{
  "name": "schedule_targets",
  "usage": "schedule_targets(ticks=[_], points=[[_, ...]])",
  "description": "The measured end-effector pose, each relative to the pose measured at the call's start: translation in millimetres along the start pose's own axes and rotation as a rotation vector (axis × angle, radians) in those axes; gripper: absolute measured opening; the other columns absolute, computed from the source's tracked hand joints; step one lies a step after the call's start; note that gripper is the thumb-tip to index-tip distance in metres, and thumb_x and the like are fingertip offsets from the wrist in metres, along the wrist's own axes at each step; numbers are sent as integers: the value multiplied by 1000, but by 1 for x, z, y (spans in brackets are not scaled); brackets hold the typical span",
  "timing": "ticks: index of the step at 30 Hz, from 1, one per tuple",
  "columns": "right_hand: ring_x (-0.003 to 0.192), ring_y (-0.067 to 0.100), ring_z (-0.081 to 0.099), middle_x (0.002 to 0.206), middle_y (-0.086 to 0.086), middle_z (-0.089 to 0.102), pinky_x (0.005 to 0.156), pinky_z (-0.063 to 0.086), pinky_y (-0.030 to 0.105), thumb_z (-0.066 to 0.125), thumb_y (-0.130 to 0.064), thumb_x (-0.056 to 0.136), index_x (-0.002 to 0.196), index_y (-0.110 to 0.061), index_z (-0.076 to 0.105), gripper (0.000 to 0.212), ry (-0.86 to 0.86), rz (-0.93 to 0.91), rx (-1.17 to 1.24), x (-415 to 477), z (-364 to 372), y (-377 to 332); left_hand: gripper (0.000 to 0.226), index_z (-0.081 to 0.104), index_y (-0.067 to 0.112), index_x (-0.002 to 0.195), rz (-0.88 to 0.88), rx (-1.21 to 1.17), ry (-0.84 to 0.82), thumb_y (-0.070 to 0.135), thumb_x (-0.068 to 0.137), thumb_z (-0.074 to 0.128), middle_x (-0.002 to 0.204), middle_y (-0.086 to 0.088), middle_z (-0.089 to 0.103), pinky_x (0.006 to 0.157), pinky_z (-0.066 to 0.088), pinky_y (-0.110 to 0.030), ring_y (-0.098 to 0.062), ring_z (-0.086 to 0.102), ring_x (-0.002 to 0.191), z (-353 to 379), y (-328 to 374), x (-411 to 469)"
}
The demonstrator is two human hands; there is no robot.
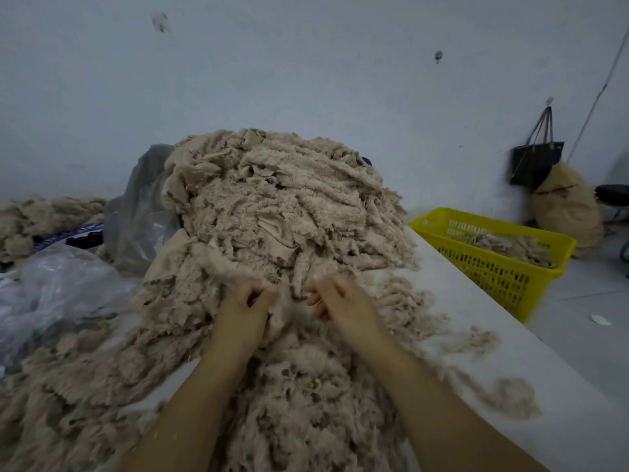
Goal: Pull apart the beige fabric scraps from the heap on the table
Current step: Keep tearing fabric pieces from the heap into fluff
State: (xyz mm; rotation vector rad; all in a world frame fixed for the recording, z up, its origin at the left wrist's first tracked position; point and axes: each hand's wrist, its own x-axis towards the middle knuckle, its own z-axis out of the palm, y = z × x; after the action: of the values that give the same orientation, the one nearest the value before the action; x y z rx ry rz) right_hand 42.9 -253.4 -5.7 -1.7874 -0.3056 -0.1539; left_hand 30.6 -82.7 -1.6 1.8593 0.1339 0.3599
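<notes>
Head view: left hand (246, 301) and right hand (335, 299), fingers curled, each pinch one side of a scrap (289, 301) at the near foot of the heap (272, 206) on the table (510, 352). Risk: the scrap looks tangled with its neighbours, so a hard tug may drag a clump down or spill fluff off the edge by the basket (493, 267).

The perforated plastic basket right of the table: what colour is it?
The perforated plastic basket is bright yellow; the head view shows it best.
</notes>
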Motion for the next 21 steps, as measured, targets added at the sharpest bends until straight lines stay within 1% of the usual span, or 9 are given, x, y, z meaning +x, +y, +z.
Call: schedule_targets(ticks=[3,5,8,12,14,16,19,20,21], points=[[74,-17,57,78,-38,61,61,41,3,43,-81,82,82,-54,60,32,-193,-28,-85,-5,11,-8,24,72,34,77,-42,-336,-228,26,97,60,82,3,75,59,54,-19,-8,69,72,8,9,-12],[78,-20,57,82,-43,60,62,41,1,49,-84,77,90,-55,58,33,-215,13,-21,-4,10,-11,19,72,29,74,-79,-524,-300,27,91,64,87,-4,76,65,57,-23,-12,70,79,11,14,-15],[65,-14,59,74,-32,65,55,40,4,57,-61,90,77,-52,61,17,-206,16,-21,-2,7,-7,13,66,15,88,-145,-843,-258,26,81,66,100,-10,72,84,58,-35,-21,69,94,6,16,-10],[57,-2,54,63,-18,60,54,42,14,58,-44,95,70,-37,60,27,-125,0,39,-2,4,-7,22,68,14,105,-184,-997,-182,27,90,58,109,-10,71,93,53,-40,-23,68,103,-4,17,-2],[59,7,53,62,-12,57,59,45,24,59,-40,97,64,-35,56,33,-28,23,178,2,-1,-9,36,61,11,129,-232,-1079,-107,29,99,50,124,-11,66,99,47,-39,-26,62,113,-11,15,3],[64,17,53,67,0,55,66,49,38,57,-34,100,71,-26,52,31,60,44,283,4,-6,-10,44,49,7,142,-267,-1147,-65,29,104,44,128,-11,56,96,40,-36,-24,56,107,-16,14,6],[47,7,46,53,-11,49,50,47,22,54,-33,101,79,-16,45,30,131,4,270,3,-9,-13,39,51,4,138,-304,-1226,-3,24,105,43,119,-11,61,102,44,-35,-20,59,102,-16,11,8],[44,5,42,51,-14,46,46,43,20,55,-35,101,79,-16,45,30,161,1,260,4,-10,-14,31,57,5,128,-311,-1236,13,22,105,43,107,-7,68,95,53,-29,-15,66,93,-17,10,9],[44,4,40,51,-14,45,45,40,20,55,-37,100,79,-17,45,31,187,-6,246,5,-11,-15,24,61,6,115,-318,-1240,34,20,105,43,93,-2,71,77,60,-24,-10,70,80,-16,9,11]])
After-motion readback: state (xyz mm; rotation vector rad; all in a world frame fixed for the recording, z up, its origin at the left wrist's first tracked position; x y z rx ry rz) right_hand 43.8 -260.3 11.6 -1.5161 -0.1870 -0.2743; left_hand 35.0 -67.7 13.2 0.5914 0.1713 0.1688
